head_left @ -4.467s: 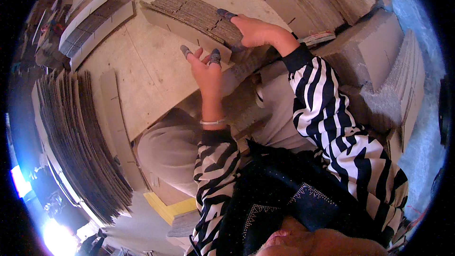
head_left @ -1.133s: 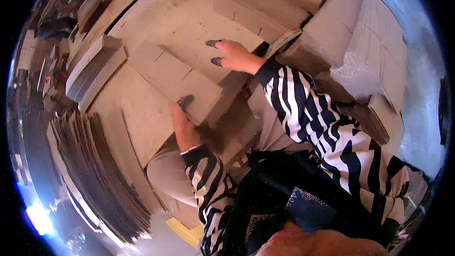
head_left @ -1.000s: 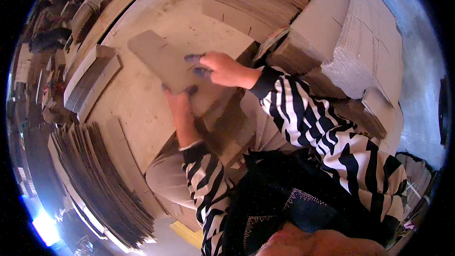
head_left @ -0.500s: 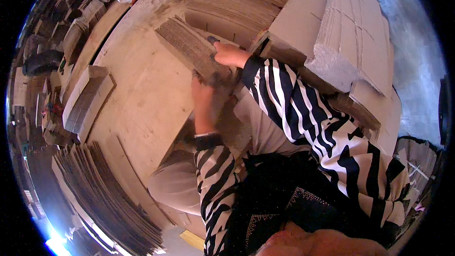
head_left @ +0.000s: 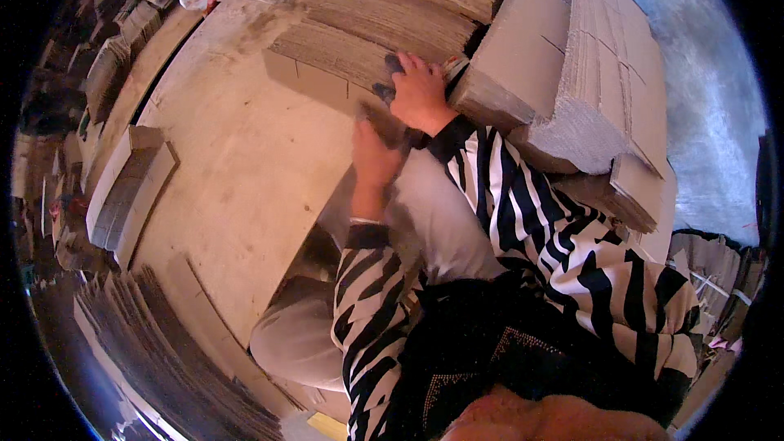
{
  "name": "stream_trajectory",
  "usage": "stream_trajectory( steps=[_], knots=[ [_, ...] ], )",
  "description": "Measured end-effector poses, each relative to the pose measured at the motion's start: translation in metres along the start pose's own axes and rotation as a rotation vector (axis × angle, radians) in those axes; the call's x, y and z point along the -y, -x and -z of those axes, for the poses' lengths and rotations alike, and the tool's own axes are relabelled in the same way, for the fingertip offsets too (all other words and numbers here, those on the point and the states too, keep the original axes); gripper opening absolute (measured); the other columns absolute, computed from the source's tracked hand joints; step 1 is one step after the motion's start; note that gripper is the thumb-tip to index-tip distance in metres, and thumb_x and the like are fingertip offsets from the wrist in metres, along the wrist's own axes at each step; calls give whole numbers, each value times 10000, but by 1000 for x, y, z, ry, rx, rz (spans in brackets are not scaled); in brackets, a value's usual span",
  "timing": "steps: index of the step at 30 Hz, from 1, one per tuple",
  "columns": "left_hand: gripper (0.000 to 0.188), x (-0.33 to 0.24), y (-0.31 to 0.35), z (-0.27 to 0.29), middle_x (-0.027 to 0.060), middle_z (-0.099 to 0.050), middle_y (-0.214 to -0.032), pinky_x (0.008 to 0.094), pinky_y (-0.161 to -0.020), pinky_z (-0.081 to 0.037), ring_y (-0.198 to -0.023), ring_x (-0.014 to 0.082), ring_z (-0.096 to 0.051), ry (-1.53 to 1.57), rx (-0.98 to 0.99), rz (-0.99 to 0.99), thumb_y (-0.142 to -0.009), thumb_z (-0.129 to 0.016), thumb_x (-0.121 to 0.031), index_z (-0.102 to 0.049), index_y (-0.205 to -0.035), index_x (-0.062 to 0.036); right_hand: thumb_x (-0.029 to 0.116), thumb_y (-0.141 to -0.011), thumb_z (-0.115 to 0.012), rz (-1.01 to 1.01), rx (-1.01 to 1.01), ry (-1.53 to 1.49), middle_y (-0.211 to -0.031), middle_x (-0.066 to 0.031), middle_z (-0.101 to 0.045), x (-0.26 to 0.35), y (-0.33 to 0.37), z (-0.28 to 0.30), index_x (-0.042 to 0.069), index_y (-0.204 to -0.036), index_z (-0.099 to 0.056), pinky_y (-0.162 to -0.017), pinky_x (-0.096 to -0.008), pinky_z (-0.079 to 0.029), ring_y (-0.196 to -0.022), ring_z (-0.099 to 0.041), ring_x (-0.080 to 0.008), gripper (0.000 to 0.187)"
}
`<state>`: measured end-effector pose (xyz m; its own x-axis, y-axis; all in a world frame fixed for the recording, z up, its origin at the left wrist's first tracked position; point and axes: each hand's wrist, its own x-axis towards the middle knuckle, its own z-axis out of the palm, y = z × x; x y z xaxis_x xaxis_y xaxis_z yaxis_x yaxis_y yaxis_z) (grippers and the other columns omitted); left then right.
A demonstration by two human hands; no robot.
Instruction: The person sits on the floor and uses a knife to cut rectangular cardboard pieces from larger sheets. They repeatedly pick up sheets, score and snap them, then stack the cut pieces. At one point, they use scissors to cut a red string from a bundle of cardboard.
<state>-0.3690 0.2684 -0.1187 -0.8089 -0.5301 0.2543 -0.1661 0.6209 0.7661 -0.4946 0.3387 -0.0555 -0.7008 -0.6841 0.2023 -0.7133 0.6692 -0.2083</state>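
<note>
A stack of brown cardboard pieces [head_left: 322, 61] stands on edge on the wooden board, lying along the front of a longer cardboard row [head_left: 392, 4]. My right hand [head_left: 420, 98] rests at the stack's right end, its fingers apart and dark coverings on some fingertips. Just below that end is my left hand [head_left: 376, 155], pointing up toward the stack. Its fingers are smeared and partly dark, so I cannot tell whether they touch the cardboard.
The pale wooden board [head_left: 220, 155] spreads to the left, bearing a small angled cardboard bundle [head_left: 135, 196]. Tied cardboard stacks [head_left: 604, 65] rise at the right. More cardboard sheets [head_left: 163, 351] stand at lower left. My bent legs [head_left: 445, 212] are below the hands.
The cardboard stack has turned from a slant between my hands to lie along the row behind. My right hand has shifted slightly right and its fingers have spread; my left has moved right.
</note>
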Motion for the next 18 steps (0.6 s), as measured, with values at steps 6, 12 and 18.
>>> stream_trajectory(
  steps=[6, 12, 18],
  knots=[
    [771, -2, 2, 4, 249, -460, -1323, 420, -966, -444, -1175, 407, -506, -67, 45, -30, -682, -804, -235, -427, -1303, 23, 194, -752, -613, 2, 54, -18, -1464, -190, -365, -3, 12, 16, -1, -1103, -646, -1071, -511, -244, -1377, -301, -326, 403],
    [696, -6, 2, 5, 231, -519, -1258, 408, -958, -441, -1155, 367, -527, 373, 95, 115, -711, -755, -181, -452, -1297, 42, 214, -777, -628, -73, 46, 51, -1464, -198, -356, 4, 14, 18, -33, -1137, -607, -1073, -491, -246, -1382, -289, -332, 437],
    [595, 2, 9, 16, 198, -586, -1219, 348, -851, -509, -1062, 276, -610, 182, -88, 258, -807, -685, -76, -460, -1351, 9, 111, -775, -637, 173, -84, -183, -1402, -190, -424, 14, 49, 43, -14, -1171, -581, -1042, -484, -295, -1317, -372, -347, 418]
  ],
)
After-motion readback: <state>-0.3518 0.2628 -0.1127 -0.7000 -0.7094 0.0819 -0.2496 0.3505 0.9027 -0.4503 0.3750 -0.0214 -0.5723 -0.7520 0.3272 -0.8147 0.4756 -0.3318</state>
